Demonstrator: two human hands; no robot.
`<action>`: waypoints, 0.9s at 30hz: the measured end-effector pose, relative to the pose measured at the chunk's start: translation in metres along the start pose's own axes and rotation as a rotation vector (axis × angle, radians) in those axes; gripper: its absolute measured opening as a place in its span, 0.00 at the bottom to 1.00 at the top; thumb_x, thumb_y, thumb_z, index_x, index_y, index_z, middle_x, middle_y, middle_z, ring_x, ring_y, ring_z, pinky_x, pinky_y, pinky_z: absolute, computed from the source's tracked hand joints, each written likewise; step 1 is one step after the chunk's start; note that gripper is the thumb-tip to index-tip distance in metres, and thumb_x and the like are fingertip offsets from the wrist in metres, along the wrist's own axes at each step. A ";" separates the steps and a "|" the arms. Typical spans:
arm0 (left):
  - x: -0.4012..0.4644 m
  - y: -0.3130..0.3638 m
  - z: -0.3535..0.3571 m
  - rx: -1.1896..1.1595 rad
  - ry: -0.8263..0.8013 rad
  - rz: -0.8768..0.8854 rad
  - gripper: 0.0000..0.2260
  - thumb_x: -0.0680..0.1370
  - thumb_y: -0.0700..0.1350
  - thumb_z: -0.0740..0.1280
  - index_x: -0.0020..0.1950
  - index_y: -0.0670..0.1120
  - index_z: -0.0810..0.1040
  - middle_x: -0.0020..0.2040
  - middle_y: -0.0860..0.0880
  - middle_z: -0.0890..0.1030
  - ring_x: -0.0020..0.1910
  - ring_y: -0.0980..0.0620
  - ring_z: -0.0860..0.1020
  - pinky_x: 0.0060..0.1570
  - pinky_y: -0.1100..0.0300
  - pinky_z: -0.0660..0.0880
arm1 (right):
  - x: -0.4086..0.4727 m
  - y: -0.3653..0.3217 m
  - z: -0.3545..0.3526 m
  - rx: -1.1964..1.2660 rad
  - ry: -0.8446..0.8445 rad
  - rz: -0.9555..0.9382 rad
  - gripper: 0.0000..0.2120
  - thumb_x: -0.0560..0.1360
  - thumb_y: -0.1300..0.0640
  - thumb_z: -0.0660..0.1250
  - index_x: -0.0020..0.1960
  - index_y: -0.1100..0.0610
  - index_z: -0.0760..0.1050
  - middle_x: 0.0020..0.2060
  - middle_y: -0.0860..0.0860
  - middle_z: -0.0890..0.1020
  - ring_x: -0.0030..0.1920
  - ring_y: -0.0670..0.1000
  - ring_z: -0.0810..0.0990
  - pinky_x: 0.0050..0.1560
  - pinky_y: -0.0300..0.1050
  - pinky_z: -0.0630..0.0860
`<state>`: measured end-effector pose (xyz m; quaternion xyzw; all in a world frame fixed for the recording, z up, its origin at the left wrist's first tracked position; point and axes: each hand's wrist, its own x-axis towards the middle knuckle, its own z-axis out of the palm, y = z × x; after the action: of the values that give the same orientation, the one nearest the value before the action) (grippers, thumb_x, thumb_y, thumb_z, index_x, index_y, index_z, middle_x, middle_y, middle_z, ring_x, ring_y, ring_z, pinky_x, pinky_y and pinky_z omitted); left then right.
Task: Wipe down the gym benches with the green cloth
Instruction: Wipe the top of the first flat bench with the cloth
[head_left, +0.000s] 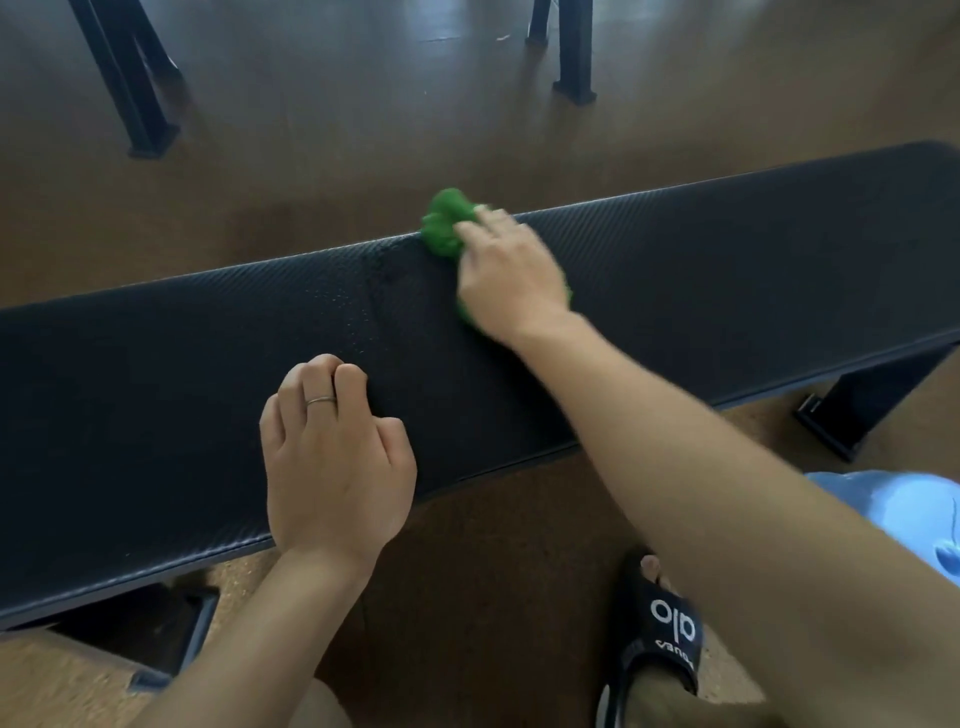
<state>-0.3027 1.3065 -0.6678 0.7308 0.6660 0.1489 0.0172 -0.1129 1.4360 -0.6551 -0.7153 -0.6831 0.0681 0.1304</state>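
A long black padded gym bench (727, 280) runs across the view from lower left to upper right. A bunched green cloth (444, 223) lies on the bench's far edge near the middle. My right hand (511, 270) presses down on the cloth with fingers spread over it, and part of the cloth is hidden under the palm. A wet, shiny patch shows on the pad just left of the cloth. My left hand (332, 457) rests on the bench's near edge, fingers curled into a loose fist, holding nothing; a ring sits on one finger.
Black metal frame legs (130, 88) stand on the brown floor beyond the bench, another leg (574, 57) further right. The bench's own foot (852, 410) shows at right. My foot in a black slide sandal (660, 639) stands close in front of the bench.
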 end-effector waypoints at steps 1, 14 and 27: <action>0.000 0.000 0.000 -0.007 -0.002 0.000 0.14 0.77 0.44 0.56 0.60 0.41 0.71 0.64 0.41 0.72 0.68 0.37 0.69 0.70 0.40 0.66 | 0.006 0.019 -0.005 -0.009 0.016 0.070 0.22 0.83 0.57 0.55 0.76 0.57 0.69 0.79 0.59 0.66 0.79 0.57 0.62 0.79 0.49 0.55; -0.001 0.002 0.000 0.051 0.002 -0.005 0.14 0.80 0.46 0.57 0.61 0.39 0.71 0.66 0.38 0.73 0.69 0.35 0.70 0.69 0.39 0.66 | -0.060 -0.085 0.020 0.069 -0.051 -0.165 0.23 0.84 0.57 0.53 0.79 0.56 0.65 0.81 0.57 0.62 0.81 0.57 0.57 0.81 0.50 0.49; 0.003 0.000 0.002 -0.022 -0.002 -0.001 0.13 0.78 0.43 0.59 0.60 0.41 0.72 0.64 0.41 0.73 0.68 0.38 0.70 0.70 0.41 0.67 | -0.046 -0.009 -0.004 0.015 0.007 0.063 0.23 0.84 0.55 0.54 0.79 0.56 0.66 0.80 0.57 0.63 0.81 0.57 0.59 0.80 0.50 0.52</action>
<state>-0.3023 1.3093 -0.6689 0.7302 0.6647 0.1557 0.0261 -0.1227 1.3902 -0.6524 -0.7359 -0.6591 0.0747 0.1359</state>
